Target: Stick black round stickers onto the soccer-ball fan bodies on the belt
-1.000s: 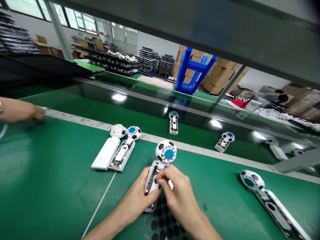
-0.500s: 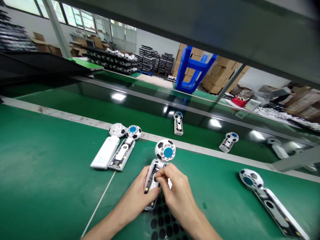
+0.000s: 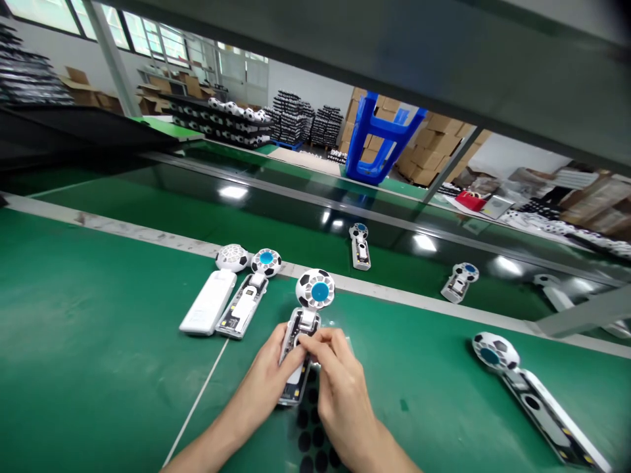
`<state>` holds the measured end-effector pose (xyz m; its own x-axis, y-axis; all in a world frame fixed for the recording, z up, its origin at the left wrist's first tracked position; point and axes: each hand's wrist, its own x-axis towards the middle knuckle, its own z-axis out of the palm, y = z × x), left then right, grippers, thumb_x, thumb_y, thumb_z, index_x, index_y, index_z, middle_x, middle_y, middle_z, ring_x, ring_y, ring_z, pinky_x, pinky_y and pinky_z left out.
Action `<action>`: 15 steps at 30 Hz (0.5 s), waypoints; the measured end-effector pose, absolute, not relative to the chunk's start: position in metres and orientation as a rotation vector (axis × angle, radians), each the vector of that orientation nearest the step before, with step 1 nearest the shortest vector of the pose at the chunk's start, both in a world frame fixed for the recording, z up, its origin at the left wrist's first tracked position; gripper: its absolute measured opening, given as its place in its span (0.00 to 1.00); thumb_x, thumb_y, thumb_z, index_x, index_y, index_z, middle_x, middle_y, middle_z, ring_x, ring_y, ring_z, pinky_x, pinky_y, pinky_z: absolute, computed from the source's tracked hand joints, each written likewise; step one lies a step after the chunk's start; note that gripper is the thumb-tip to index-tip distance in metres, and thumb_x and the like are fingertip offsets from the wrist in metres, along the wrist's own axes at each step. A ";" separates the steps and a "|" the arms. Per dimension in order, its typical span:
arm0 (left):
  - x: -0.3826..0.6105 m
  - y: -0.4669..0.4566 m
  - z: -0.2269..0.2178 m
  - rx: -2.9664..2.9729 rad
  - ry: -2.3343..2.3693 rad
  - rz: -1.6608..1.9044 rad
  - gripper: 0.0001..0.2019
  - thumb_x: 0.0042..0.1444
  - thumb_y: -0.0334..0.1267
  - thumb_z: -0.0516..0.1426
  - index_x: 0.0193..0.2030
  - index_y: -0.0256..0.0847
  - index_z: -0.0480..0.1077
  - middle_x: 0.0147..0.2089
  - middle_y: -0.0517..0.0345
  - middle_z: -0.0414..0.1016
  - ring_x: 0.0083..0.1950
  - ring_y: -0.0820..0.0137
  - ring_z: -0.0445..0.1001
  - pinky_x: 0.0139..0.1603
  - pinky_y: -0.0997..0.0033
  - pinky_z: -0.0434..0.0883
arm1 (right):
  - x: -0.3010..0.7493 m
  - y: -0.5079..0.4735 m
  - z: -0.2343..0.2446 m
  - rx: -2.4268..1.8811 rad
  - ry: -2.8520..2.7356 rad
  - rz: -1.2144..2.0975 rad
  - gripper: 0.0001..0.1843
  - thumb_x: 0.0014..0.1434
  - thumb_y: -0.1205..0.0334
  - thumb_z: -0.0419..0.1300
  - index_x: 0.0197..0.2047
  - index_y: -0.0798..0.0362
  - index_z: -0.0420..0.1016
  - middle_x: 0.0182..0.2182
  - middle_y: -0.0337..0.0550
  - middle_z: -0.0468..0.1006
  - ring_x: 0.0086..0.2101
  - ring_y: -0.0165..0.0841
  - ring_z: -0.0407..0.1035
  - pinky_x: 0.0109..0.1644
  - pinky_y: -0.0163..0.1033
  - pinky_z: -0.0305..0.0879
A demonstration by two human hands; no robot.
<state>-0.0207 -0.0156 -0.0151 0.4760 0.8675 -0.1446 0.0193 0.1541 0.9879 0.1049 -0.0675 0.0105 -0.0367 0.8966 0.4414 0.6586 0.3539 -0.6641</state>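
My left hand (image 3: 263, 378) is closed around the handle of a soccer-ball-headed handheld device (image 3: 306, 319), with its circuit board showing and a blue disc in its ball head. The fingers of my right hand (image 3: 342, 381) are pinched at the round white ring on the handle, beside my left thumb. Whatever lies between those fingertips is hidden. Beneath my hands is a clear sheet of round black dots (image 3: 304, 439), partly covered by my right hand. To the left lie a similar open device (image 3: 242, 307) and a closed white one (image 3: 210, 302), side by side.
Another open device (image 3: 535, 404) lies at the right on the green work surface (image 3: 98, 368). Beyond the pale edge strip (image 3: 148, 234), a green belt carries further devices (image 3: 361, 253). A grey beam (image 3: 394, 59) crosses overhead. Stacked trays, cartons and a blue plastic frame (image 3: 359, 141) stand behind.
The held device has shifted slightly left and away from me, along with my hands. My right fingertips now cover the spot where a black disc showed. Devices on the belt have moved slightly right.
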 end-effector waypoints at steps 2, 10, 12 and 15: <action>-0.019 -0.015 -0.015 1.233 0.905 0.755 0.16 0.55 0.46 0.52 0.45 0.38 0.64 0.40 0.54 0.72 0.44 0.62 0.68 0.47 0.65 0.66 | 0.104 -0.069 0.009 -1.399 -1.746 0.373 0.25 0.57 0.78 0.43 0.51 0.50 0.69 0.42 0.49 0.66 0.39 0.33 0.66 0.41 0.39 0.68; -0.013 -0.010 0.002 0.968 1.079 0.710 0.15 0.49 0.47 0.54 0.37 0.38 0.64 0.26 0.60 0.70 0.26 0.69 0.69 0.25 0.73 0.65 | 0.129 -0.070 0.024 -1.440 -1.541 0.703 0.20 0.62 0.70 0.45 0.55 0.48 0.64 0.43 0.45 0.66 0.35 0.28 0.67 0.39 0.36 0.67; -0.005 0.002 0.011 0.965 1.138 0.647 0.16 0.50 0.47 0.52 0.38 0.36 0.65 0.23 0.58 0.70 0.23 0.69 0.69 0.20 0.74 0.63 | 0.147 -0.074 0.024 -1.564 -1.501 0.686 0.12 0.62 0.67 0.48 0.45 0.52 0.70 0.35 0.41 0.70 0.32 0.28 0.67 0.37 0.35 0.65; 0.023 0.040 0.019 1.092 1.201 0.639 0.18 0.53 0.46 0.48 0.39 0.32 0.67 0.27 0.52 0.73 0.25 0.67 0.71 0.22 0.71 0.67 | 0.163 -0.082 0.017 -1.731 -1.582 0.714 0.08 0.61 0.68 0.51 0.32 0.54 0.70 0.28 0.38 0.71 0.30 0.29 0.66 0.35 0.35 0.62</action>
